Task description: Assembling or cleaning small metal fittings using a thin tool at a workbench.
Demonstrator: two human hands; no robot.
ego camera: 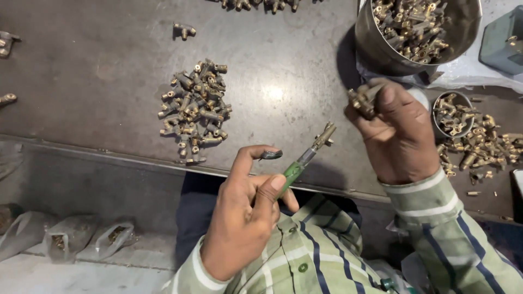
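Brass fitting (327, 132) on green-handled tool (294, 170), L grip (245, 212)

fittings (195, 106): dull brass | bowl (376, 49): shiny steel | tabletop (98, 71): matt, scuffed metal | sleeve (452, 228): striped cloth

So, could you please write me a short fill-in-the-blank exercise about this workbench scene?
1. The left hand holds a tool with a ____ handle.
2. The right hand grips several ____ fittings.
3. The large steel bowl stands ____ the right hand in the head view.

Missing words: green; brass; above
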